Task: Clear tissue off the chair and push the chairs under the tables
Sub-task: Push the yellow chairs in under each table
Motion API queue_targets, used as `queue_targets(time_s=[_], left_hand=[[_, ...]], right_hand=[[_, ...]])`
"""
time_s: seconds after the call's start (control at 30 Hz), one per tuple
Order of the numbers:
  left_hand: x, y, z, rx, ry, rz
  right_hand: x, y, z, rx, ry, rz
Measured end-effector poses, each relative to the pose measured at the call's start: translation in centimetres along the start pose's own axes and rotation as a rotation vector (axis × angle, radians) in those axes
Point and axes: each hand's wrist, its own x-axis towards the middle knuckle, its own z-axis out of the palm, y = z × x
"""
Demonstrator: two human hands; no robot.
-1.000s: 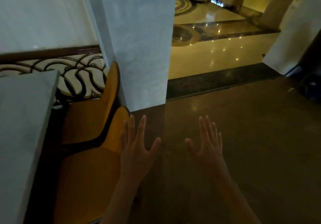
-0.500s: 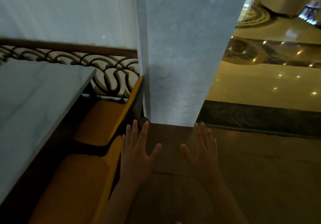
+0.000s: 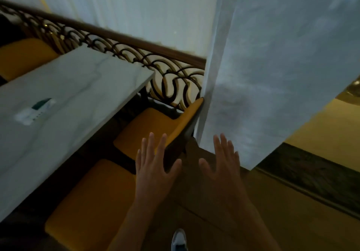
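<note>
Both hands are spread flat and empty at lower centre: the left hand (image 3: 155, 165) hovers at the dark back edge of the near yellow cushioned chair (image 3: 91, 198), nearer than the right hand (image 3: 222, 163). The chair's seat runs left toward the white marble counter (image 3: 64, 98), so I'd expect a leftward push.

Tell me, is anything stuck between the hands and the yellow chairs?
Nothing visible. The left hand is open over the backrest of the near yellow chair; the right hand is open beside it, over the floor. Both chairs' seats sit partly under the table.
</note>
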Motion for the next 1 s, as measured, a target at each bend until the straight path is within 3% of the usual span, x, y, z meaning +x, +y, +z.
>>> queue_targets(time_s=[0.17, 0.47, 0.83, 1.0], left_hand=[[1.3, -4.1, -1.6, 0.034, 0.142, -0.148], [-4.0, -9.1, -5.9, 0.119, 0.399, -0.578], [-13.2, -6.4, -5.6, 0.191, 0.64, -1.047], [-15.5, -4.9, -4.3, 0.236, 0.686, -1.108]], right_hand=[[5.1, -3.7, 2.9, 0.022, -0.104, -0.168], [8.3, -12.0, 9.4, 0.052, -0.423, -0.582], [5.9, -15.6, 13.6, 0.101, -0.734, -0.946], [4.6, -14.6, 13.5, 0.079, -0.767, -1.01]])
